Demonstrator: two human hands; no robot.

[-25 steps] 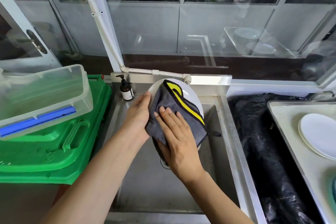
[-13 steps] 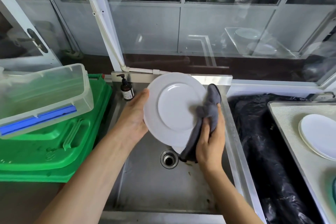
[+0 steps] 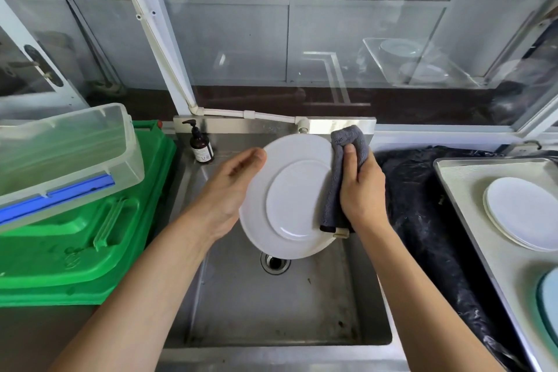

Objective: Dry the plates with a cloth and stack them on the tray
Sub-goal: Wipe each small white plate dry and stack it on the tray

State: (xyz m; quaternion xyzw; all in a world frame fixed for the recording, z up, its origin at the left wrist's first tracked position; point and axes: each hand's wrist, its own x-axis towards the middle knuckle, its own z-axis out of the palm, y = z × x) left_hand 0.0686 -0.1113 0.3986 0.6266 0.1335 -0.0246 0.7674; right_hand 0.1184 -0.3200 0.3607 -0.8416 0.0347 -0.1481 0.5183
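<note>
Above the sink point(image 3: 271, 311), the plate point(image 3: 290, 199) is steadied at its left edge by the left hand point(image 3: 229, 187), fingers curled behind, while its right rim is pinched through the cloth point(image 3: 341, 178) by the right hand point(image 3: 362, 190); drying seems nearly done, and carrying to the tray point(image 3: 462, 190) right of the sink is called for next.

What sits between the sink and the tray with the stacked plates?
In the head view, a crumpled black plastic sheet fills the stretch between the sink and the tray; the stacked plates sit further right on the tray.
</note>
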